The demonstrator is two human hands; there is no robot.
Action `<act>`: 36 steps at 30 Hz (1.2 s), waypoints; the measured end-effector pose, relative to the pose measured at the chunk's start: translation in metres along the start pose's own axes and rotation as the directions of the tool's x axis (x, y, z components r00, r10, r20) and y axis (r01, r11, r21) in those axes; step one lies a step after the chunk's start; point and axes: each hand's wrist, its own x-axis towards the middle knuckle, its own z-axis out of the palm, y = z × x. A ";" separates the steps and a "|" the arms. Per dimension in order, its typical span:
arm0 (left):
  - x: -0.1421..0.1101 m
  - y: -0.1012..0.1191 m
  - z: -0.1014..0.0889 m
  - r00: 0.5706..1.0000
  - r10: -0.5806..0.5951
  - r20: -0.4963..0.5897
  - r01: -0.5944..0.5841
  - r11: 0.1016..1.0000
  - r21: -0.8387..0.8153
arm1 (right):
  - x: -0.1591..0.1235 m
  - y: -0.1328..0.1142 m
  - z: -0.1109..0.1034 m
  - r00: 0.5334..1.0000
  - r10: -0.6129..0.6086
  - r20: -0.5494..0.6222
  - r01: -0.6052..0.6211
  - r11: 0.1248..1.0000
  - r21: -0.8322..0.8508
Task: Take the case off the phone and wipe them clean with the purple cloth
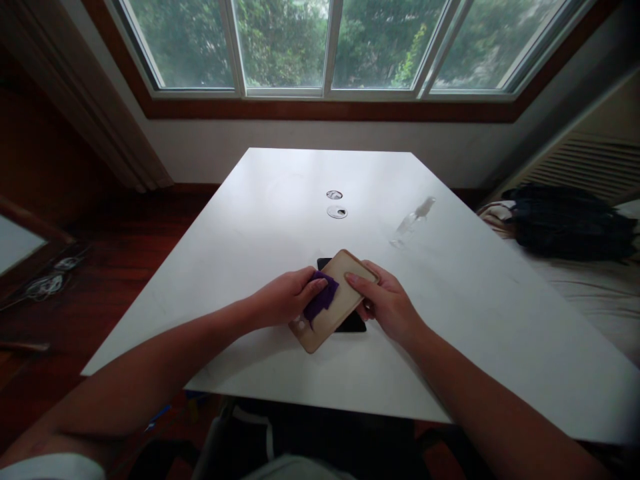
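A yellowed clear phone case, tilted, is held above the white table. My right hand grips its upper right end, thumb on top and fingers beneath. My left hand pinches a purple cloth and presses it against the left part of the case, near the camera holes. Under the case lies a black phone on the tabletop, mostly covered by the case. A clear spray bottle lies on its side farther off to the right.
The white table has a round cable-hole cover and a second round opening near its middle. Beyond it is a window. A dark bag rests at right; cables lie on the floor at left.
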 end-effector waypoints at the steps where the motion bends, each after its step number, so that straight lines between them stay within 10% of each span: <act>1: -0.001 0.001 0.000 1.000 0.005 -0.012 -0.005 1.000 0.002 | -0.001 0.001 0.002 1.000 0.002 0.023 -0.002 1.000 -0.020; 10: 0.002 0.000 0.001 0.931 -0.071 -0.357 0.011 0.986 -0.166 | -0.006 0.017 0.029 0.975 -0.048 0.219 0.038 0.998 0.050; 16: 0.003 -0.005 0.005 0.927 -0.133 -0.350 0.037 0.963 -0.268 | -0.011 0.011 0.029 0.996 -0.086 0.038 0.090 0.990 -0.107; 28: 0.018 -0.024 -0.009 0.905 -0.181 -0.385 -0.009 0.896 -0.443 | -0.012 0.003 0.009 0.986 0.032 0.166 0.029 0.935 -0.354; 36: 0.013 -0.022 -0.012 0.931 -0.132 -0.341 0.020 0.949 -0.313 | 0.002 -0.007 -0.020 0.993 -0.073 -0.089 0.037 0.934 -0.355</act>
